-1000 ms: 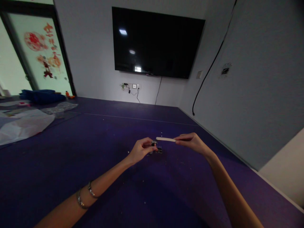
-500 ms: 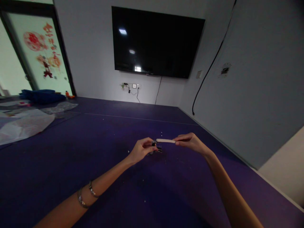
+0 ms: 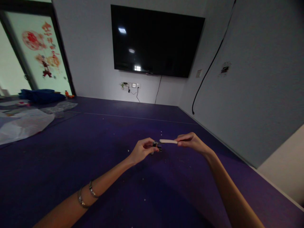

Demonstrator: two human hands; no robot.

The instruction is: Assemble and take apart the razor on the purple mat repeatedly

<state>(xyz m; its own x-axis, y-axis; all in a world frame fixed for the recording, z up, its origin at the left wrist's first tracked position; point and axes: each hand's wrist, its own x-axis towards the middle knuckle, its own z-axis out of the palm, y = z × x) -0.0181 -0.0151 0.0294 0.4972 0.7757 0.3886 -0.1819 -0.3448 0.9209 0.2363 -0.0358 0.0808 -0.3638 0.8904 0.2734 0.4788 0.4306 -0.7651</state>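
Note:
My left hand [image 3: 142, 150] pinches a small dark metal piece [image 3: 157, 146] just above the purple floor mat [image 3: 95, 164]. My right hand [image 3: 192, 142] holds a pale flat stick [image 3: 167, 141] by one end, level, its free end pointing left and lying right beside the small piece. Both arms reach forward, and two bracelets sit on my left wrist [image 3: 85, 194]. What the small piece is cannot be made out in the dim light.
A large black TV [image 3: 155, 42] hangs on the far wall above a socket with a cable. White plastic sheets [image 3: 23, 125] and a blue bundle [image 3: 41, 95] lie at the left. A grey wall [image 3: 249, 95] runs along the right edge of the mat.
The stick has shifted slightly to the right with my right hand. My left hand keeps hold of the small piece in about the same place.

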